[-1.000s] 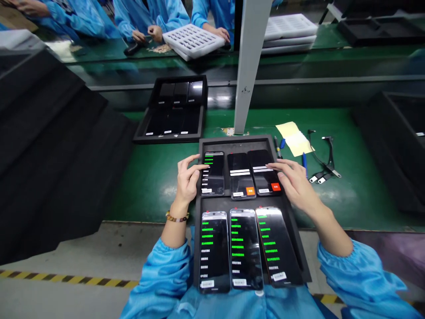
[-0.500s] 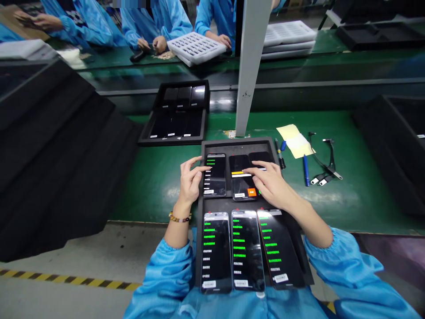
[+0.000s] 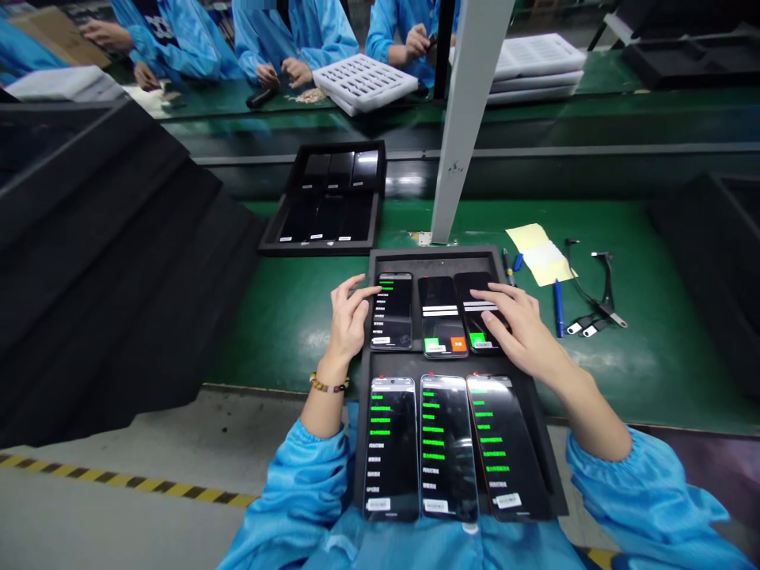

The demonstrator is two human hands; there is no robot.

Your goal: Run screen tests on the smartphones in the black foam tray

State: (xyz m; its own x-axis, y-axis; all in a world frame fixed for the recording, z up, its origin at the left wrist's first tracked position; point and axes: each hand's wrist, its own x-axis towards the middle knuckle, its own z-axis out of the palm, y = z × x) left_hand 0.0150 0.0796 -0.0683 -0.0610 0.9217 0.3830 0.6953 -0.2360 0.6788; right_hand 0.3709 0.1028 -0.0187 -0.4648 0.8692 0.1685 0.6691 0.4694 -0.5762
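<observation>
A black foam tray (image 3: 436, 255) holds two rows of lit smartphones. My left hand (image 3: 349, 321) is open, its index fingertip at the upper left of the back-left phone (image 3: 393, 317), whose screen lists green and white lines. Over the back-right phone (image 3: 472, 286) hovers or rests my right hand (image 3: 516, 324), open, with fingers covering part of the screen. Between them, the back-middle phone (image 3: 442, 317) shows white bars with a green and an orange button. Nearer me lie the front-left phone (image 3: 393, 459), front-middle phone (image 3: 448, 451) and front-right phone (image 3: 507, 451), all showing mostly green text lists.
Another black tray (image 3: 321, 247) with dark phones sits behind, left of a grey post (image 3: 469, 119). To the right are yellow paper (image 3: 540, 253), a blue pen (image 3: 559, 309) and short cables (image 3: 606, 305). Black foam (image 3: 119, 277) stands at left. Co-workers (image 3: 297, 47) work across the line.
My right hand has moved right from the back-middle phone to the back-right one. The middle phone's yellow bar is now white and a green button shows. The view has shifted slightly.
</observation>
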